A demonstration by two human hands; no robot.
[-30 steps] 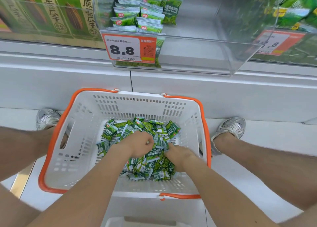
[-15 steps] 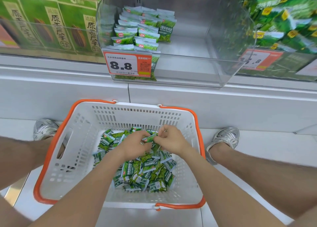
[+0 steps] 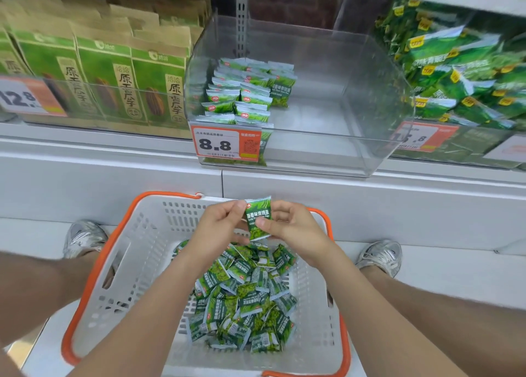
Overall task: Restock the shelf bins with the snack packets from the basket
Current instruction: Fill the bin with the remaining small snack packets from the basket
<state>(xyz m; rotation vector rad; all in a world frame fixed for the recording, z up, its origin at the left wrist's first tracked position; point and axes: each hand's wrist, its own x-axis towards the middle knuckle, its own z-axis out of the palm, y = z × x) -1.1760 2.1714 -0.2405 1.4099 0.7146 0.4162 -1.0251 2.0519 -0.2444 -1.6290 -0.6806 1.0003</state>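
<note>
A small green snack packet [image 3: 258,218] with white lettering is pinched upright between the left hand [image 3: 219,228] and right hand [image 3: 296,228], fingers clamped on its edges, above the basket [image 3: 136,251] of loose packets [image 3: 242,299].

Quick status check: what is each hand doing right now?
Left hand: pinching the left edge of a green snack packet, held above the basket.
Right hand: gripping the same packet's right side.
</note>
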